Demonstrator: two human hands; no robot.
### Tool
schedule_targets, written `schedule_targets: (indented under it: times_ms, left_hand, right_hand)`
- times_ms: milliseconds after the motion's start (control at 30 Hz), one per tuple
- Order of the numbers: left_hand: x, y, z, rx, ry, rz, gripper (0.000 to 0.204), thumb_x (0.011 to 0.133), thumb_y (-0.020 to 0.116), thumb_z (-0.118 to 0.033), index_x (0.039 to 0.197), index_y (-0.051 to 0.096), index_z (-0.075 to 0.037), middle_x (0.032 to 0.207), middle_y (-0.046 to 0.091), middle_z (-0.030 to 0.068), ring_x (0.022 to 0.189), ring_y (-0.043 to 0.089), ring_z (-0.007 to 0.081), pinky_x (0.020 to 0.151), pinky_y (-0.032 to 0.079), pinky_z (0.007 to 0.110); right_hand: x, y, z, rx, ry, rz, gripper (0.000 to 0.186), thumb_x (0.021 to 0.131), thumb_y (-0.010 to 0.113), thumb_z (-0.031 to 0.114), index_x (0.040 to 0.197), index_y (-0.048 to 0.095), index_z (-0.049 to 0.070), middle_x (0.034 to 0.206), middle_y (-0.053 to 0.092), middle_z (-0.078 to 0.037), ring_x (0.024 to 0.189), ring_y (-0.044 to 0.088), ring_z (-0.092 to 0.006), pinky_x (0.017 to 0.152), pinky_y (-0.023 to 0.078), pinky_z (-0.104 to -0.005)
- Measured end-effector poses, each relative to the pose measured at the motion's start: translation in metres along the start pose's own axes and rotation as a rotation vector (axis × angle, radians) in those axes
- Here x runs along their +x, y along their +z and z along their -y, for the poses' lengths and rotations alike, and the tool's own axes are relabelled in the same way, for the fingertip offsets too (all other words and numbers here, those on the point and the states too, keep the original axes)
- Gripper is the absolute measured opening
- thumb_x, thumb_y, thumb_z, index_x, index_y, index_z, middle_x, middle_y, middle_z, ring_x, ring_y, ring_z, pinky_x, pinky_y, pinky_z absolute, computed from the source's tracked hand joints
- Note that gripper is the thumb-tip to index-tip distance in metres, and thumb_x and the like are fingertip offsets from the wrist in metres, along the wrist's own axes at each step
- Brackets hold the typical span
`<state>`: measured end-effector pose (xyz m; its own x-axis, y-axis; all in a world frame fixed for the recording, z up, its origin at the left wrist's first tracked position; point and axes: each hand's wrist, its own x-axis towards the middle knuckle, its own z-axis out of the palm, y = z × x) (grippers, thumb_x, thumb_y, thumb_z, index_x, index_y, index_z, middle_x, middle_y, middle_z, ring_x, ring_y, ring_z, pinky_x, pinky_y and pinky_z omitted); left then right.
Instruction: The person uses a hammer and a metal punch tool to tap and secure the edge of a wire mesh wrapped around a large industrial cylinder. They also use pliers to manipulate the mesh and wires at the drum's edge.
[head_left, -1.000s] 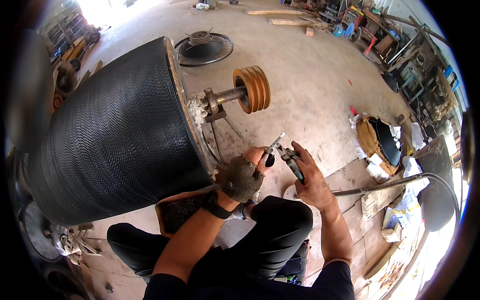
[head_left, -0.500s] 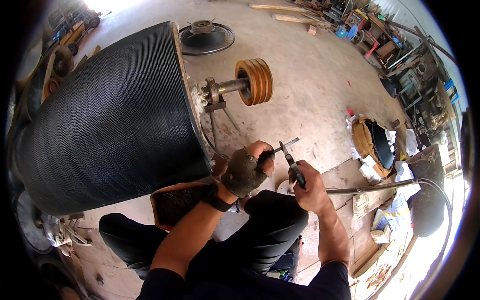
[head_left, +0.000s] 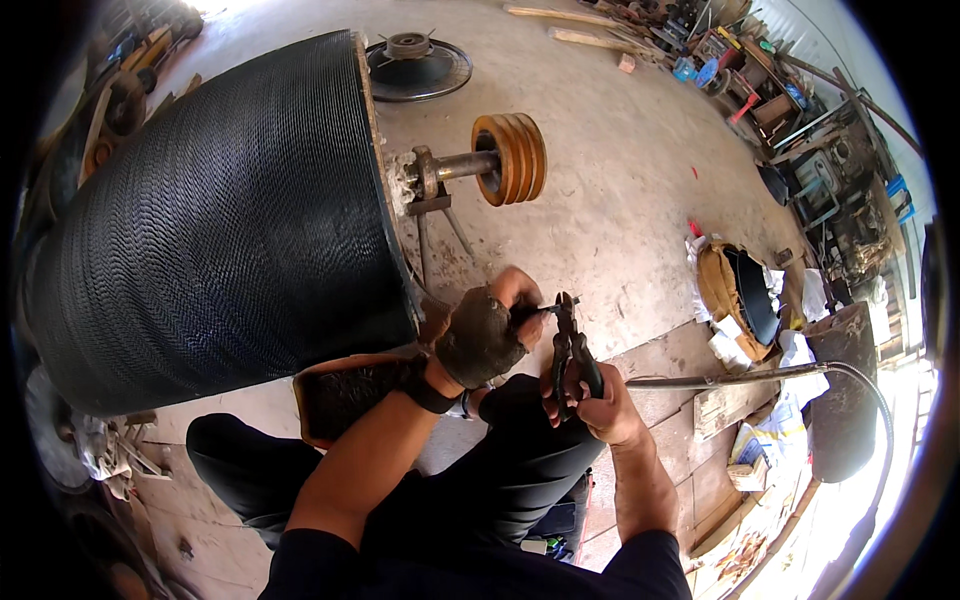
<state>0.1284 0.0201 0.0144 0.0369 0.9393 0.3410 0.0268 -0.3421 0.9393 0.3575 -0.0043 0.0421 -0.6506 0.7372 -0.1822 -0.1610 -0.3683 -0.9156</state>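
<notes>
My left hand (head_left: pixel 490 325), in a worn fingerless glove, grips a small dark strip (head_left: pixel 548 309) beside the edge of a large black drum (head_left: pixel 230 220) with densely ridged surface. My right hand (head_left: pixel 600 405) grips pliers (head_left: pixel 565 350) with dark handles, their jaws upright at the strip, just right of my left fingers. Beneath my left forearm sits an orange-rimmed tray (head_left: pixel 330 380) with dark small pieces in it. Whether the jaws are closed on the strip I cannot make out.
A grooved orange pulley (head_left: pixel 520 160) sits on the drum's shaft. A flanged wheel (head_left: pixel 420 75) lies behind it. A brown sack (head_left: pixel 720 285), a rod with hose (head_left: pixel 720 382), boards (head_left: pixel 590 38) and heaped machinery (head_left: pixel 810 190) line the right and back.
The pliers have turned more upright, their handles now spread, and have moved left onto the strip. My right hand has shifted downward; my left hand has moved slightly left.
</notes>
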Motion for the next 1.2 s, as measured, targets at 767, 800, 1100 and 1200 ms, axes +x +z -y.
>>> schedule_targets:
  times_ms: [767,800,1100,1200]
  left_hand:
    - [-0.012,0.034,0.017,0.123,0.157,-0.062,0.026,0.099,0.067,-0.010,0.114,0.048,-0.001,0.094,0.064,0.0077,0.084,0.064,0.0128,0.076,0.054,0.032]
    - [-0.014,0.031,0.018,0.082,0.150,-0.081,0.027,0.095,0.069,-0.012,0.112,0.050,-0.002,0.089,0.064,0.0096,0.078,0.065,0.0186,0.071,0.054,0.034]
    - [-0.016,0.019,0.009,0.213,0.394,-0.099,0.029,0.094,0.073,-0.012,0.113,0.052,-0.004,0.085,0.063,0.0054,0.073,0.061,0.0122,0.071,0.054,0.030]
    - [-0.021,0.023,0.009,0.270,0.412,-0.153,0.026,0.095,0.070,-0.012,0.113,0.053,-0.003,0.086,0.063,0.0040,0.076,0.061,0.0116,0.071,0.053,0.029]
  right_hand:
    - [0.015,-0.002,-0.019,-1.462,-0.602,-0.632,0.031,0.070,0.057,-0.005,0.101,0.056,-0.004,0.100,0.056,-0.024,0.082,0.060,-0.0464,0.075,0.055,-0.0477]
    - [0.009,0.000,-0.008,-1.215,-0.468,-0.438,0.021,0.074,0.054,-0.006,0.094,0.057,-0.004,0.093,0.058,-0.022,0.076,0.061,-0.0390,0.068,0.054,-0.0401]
    - [-0.015,-0.002,0.006,-0.165,0.129,-0.098,0.018,0.075,0.047,-0.008,0.086,0.058,0.000,0.084,0.060,-0.014,0.068,0.061,-0.0289,0.061,0.051,-0.0344]
    - [0.000,0.018,-0.005,-1.583,-0.610,-0.635,0.020,0.072,0.062,-0.003,0.090,0.056,0.001,0.102,0.058,-0.022,0.084,0.060,-0.0424,0.071,0.054,-0.0479]
